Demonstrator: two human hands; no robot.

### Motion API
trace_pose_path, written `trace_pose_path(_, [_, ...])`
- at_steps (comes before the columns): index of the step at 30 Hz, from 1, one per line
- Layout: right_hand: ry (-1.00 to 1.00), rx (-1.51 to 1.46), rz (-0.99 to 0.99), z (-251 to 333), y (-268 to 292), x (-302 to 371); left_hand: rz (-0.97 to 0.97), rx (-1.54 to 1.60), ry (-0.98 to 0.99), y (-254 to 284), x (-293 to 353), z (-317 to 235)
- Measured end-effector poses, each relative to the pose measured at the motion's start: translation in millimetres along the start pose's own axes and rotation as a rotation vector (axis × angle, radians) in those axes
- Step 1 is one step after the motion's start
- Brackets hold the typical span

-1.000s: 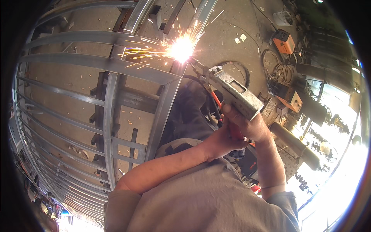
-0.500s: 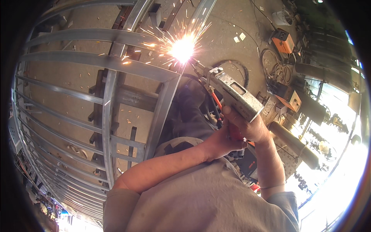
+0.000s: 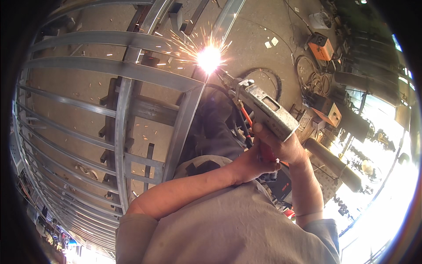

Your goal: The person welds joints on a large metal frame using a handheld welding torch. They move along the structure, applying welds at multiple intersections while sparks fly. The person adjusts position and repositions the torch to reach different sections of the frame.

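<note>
A boxy, worn metal welding gun (image 3: 273, 113) with a window in its side slants up and left from my hands. My right hand (image 3: 283, 147) is wrapped around its red grip, just below the body. Against the lower part of that grip, my left hand (image 3: 251, 166) is closed too, with its fingers partly hidden. At the gun's narrow tip a white glare with flying sparks hides the contact point, by the corner of a grey steel frame (image 3: 183, 123). The frame's square tubes and bars stretch away to the left.
Orange-fronted machines (image 3: 321, 47) and a coiled cable (image 3: 317, 79) are on the floor at the right, near a white bucket (image 3: 320, 20). A black hose (image 3: 278, 81) loops beside the gun. A long cylinder (image 3: 333, 163) lies right of my right forearm.
The glare sits slightly lower and its spark spray looks smaller. Both hands keep hold of the welding gun, which has barely shifted.
</note>
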State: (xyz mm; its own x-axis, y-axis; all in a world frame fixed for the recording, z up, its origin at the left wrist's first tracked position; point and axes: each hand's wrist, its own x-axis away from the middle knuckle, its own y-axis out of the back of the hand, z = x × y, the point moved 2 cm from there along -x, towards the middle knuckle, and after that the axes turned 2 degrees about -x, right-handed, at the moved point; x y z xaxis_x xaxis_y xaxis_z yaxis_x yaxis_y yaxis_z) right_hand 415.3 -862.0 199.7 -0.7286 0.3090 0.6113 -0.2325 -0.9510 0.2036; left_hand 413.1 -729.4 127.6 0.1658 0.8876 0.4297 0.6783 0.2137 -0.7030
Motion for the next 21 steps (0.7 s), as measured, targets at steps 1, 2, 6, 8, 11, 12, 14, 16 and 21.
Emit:
trace_pose_path(1, [0.002, 0.006, 0.0, -0.7, -0.2, 0.3, -0.002, 0.003, 0.0, -0.2, 0.4, 0.6])
trace_pose_path(2, [0.0, 0.005, 0.002, -1.4, -0.2, 0.8, -0.004, 0.005, 0.001, -0.5, 0.9, 1.3])
trace_pose_path(6, [-0.001, 0.032, 0.019, -4.6, -0.3, 2.7, -0.006, 0.019, -0.008, -1.8, 1.3, 4.7])
trace_pose_path(8, [0.11, 0.076, -0.004, -4.7, -1.7, 2.7, -0.002, -0.022, -0.019, -1.5, 0.5, 7.2])
trace_pose_path(11, [0.045, 0.048, -0.007, -7.0, -2.2, 10.8, 0.033, 0.06, 0.002, -5.4, 0.4, 13.4])
trace_pose_path(12, [0.052, 0.029, -0.017, -7.4, -3.9, 14.4, 0.048, 0.078, -0.034, -7.2, 0.5, 14.3])
trace_pose_path(14, [0.103, 0.045, -0.059, -8.1, -6.7, 20.4, 0.038, 0.017, -0.03, -6.8, 2.2, 17.2])
trace_pose_path(16, [0.114, 0.015, -0.07, -11.2, -10.9, 22.3, 0.035, 0.01, -0.039, -4.7, 3.7, 18.0])
trace_pose_path(21, [0.261, 0.171, -0.073, -13.9, -21.9, 15.6, 0.001, -0.04, -0.074, 1.9, 7.9, 12.8])
